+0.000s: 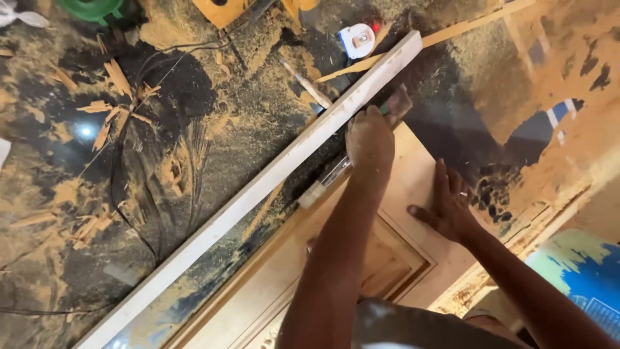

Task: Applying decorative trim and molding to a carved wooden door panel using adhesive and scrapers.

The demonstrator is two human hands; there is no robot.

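Note:
My left hand (369, 139) is closed around a tool (398, 103) whose flat grey-brown end and green part stick out past the fist. It sits at the far edge of a pale wooden panelled door (413, 174) lying flat, right beside a long pale wooden batten (258, 187) that runs diagonally. My right hand (449, 208) rests flat on the door's frame, fingers spread, a ring on one finger. A pale handle with a metal band (323, 185) lies under my left wrist, between the batten and the door.
Sawdust and wood splinters (116, 97) cover the dark floor, with black cables (126, 187) looping across it. A white tape measure (357, 40), a thin wooden strip (452, 29), a green object (90, 8) and an orange-yellow item (223, 10) lie at the far side. A blue-green sheet (581, 271) is at lower right.

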